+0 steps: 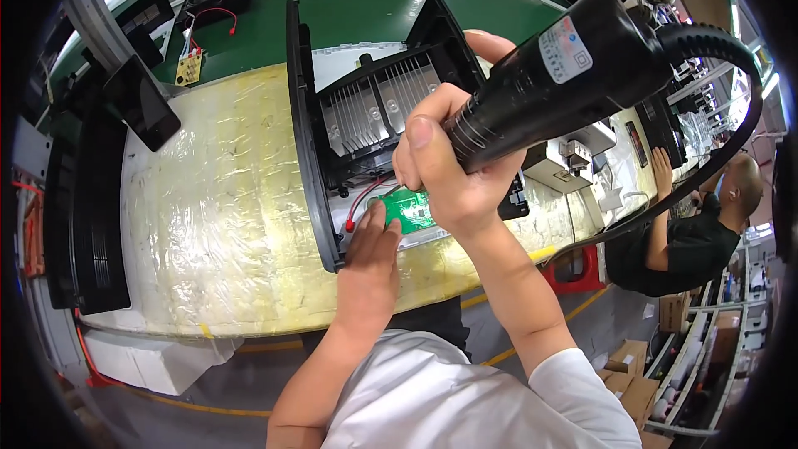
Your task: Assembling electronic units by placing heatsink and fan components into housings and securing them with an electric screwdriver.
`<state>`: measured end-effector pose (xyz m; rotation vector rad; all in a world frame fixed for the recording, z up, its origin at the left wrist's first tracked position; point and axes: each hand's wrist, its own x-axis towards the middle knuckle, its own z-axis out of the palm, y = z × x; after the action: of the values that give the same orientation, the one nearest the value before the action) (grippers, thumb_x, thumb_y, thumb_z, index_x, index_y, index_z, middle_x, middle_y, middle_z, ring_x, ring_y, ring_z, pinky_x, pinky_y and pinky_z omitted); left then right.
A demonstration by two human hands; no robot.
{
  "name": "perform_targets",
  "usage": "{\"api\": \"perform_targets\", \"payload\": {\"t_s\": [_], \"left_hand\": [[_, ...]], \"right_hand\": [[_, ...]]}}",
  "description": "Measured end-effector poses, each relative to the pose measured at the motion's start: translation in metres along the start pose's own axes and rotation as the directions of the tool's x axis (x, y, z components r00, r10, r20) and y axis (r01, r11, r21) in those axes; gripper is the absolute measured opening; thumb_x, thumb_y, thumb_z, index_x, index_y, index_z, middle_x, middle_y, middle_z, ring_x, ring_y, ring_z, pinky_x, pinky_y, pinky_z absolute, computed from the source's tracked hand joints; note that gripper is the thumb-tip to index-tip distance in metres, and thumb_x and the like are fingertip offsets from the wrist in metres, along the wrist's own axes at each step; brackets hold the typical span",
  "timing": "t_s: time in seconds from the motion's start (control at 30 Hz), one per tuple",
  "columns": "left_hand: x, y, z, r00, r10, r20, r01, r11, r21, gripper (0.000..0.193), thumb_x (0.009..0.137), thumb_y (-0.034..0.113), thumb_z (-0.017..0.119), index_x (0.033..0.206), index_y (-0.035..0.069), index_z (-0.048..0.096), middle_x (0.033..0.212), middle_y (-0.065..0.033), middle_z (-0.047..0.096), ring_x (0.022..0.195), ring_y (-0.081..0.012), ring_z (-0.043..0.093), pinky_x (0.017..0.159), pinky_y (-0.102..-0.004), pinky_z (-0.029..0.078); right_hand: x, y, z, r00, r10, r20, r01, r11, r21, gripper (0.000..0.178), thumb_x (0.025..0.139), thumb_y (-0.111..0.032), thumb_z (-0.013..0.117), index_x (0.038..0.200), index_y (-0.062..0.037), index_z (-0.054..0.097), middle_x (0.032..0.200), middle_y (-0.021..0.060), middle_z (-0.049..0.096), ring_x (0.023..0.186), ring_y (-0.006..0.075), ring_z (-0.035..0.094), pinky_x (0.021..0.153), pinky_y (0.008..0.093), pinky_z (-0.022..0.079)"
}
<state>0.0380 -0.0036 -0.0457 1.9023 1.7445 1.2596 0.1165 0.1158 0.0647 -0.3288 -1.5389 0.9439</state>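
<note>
Yellowish bench (224, 224) is bearing one open black case (304, 133). Above it, one black driver (557, 83) is slanting lengthwise from upper right to lower left, the right hand (457, 179) wrapping its fingers around it and hiding its lower end. The left hand (370, 262) is touching one green board (409, 209) inside the case; whether its fingers are gripping, I cannot tell. One white label (565, 50) is showing on the driver, its print too small to read.

Yellowish bench top (224, 199) holds blk housing (307, 141) mid, blk slatted panel (98, 233) far L, metal box (549, 169) R.
</note>
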Motion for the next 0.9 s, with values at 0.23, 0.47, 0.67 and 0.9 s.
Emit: {"api": "perform_targets", "payload": {"t_s": [0.23, 0.47, 0.67, 0.9], "left_hand": [[0.003, 0.0, -0.006, 1.0, 0.006, -0.005, -0.006, 0.999, -0.038, 0.023, 0.088, -0.009, 0.06, 0.11, -0.006, 0.064, 0.129, -0.0305, 0.06, 0.121, -0.0444, 0.059, 0.101, -0.0466, 0.05], [0.011, 0.007, 0.001, 1.0, 0.026, 0.005, -0.025, 0.997, -0.073, 0.019, 0.088, -0.007, 0.062, 0.107, -0.005, 0.065, 0.128, -0.0298, 0.061, 0.117, -0.0443, 0.061, 0.098, -0.0464, 0.052], [0.015, 0.003, 0.005, 1.0, -0.004, -0.029, 0.005, 1.0, 0.01, 0.019, 0.09, -0.006, 0.063, 0.108, -0.005, 0.069, 0.128, -0.0266, 0.063, 0.115, -0.0443, 0.062, 0.102, -0.0466, 0.05], [0.021, 0.002, 0.006, 0.997, 0.041, -0.06, -0.037, 0.997, 0.074, 0.018, 0.091, -0.005, 0.064, 0.107, -0.008, 0.069, 0.132, -0.0245, 0.063, 0.108, -0.035, 0.069, 0.084, -0.0352, 0.057]], "right_hand": [[0.003, 0.005, 0.006, 1.0, -0.004, 0.014, 0.004, 0.999, -0.038, 0.053, 0.089, 0.008, 0.062, 0.134, 0.0003, 0.035, 0.066, 0.0043, 0.058, 0.05, 0.0079, 0.053, 0.045, 0.022, 0.042], [0.007, -0.006, -0.009, 0.988, 0.124, -0.087, -0.114, 0.986, 0.12, 0.053, 0.089, 0.008, 0.062, 0.135, 0.0011, 0.036, 0.069, 0.0037, 0.059, 0.05, 0.0083, 0.053, 0.045, 0.0229, 0.043], [0.026, -0.047, -0.074, 0.992, -0.098, -0.081, 0.114, 0.965, 0.235, 0.019, 0.104, -0.017, 0.043, 0.094, -0.0016, 0.049, 0.061, 0.0074, 0.05, 0.043, 0.014, 0.047, 0.042, 0.0307, 0.045], [0.041, -0.114, -0.197, 0.854, -0.332, -0.402, 0.186, 0.914, -0.361, 0.029, 0.099, -0.011, 0.053, 0.126, -0.0016, 0.05, 0.076, 0.0026, 0.046, 0.049, 0.0105, 0.043, 0.045, 0.0297, 0.041]]}}
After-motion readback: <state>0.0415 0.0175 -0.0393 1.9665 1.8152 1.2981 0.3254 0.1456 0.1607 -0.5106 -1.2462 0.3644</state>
